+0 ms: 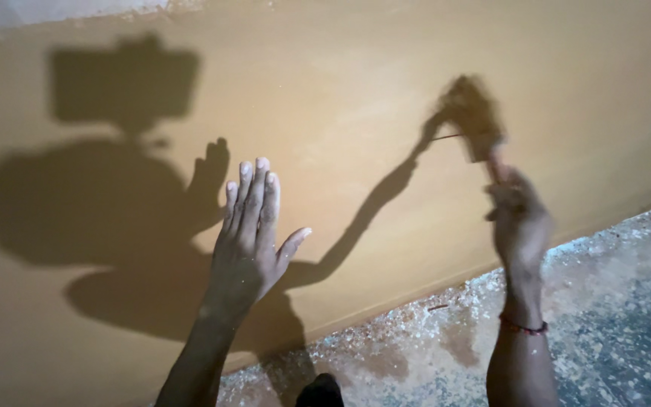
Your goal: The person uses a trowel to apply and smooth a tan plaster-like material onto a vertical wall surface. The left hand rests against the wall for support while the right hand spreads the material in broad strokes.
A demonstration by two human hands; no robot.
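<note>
Currently the right hand (520,218) clamps a light, stiff-handled, soft-bristled brush (476,120) by its handle, while the left hand (250,234) lies open and flat against the wall (340,68).

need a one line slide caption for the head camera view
Left hand flat on an ochre wall while the right hand holds a blurred brush against it.

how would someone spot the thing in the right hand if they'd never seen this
Start at the big ochre wall that fills most of the view. The left hand lies flat against it with fingers spread; to the right of it, the right hand holds up a small brush against the wall. It is blurred, dark brown and wider at the top, the only tool in view.
</note>
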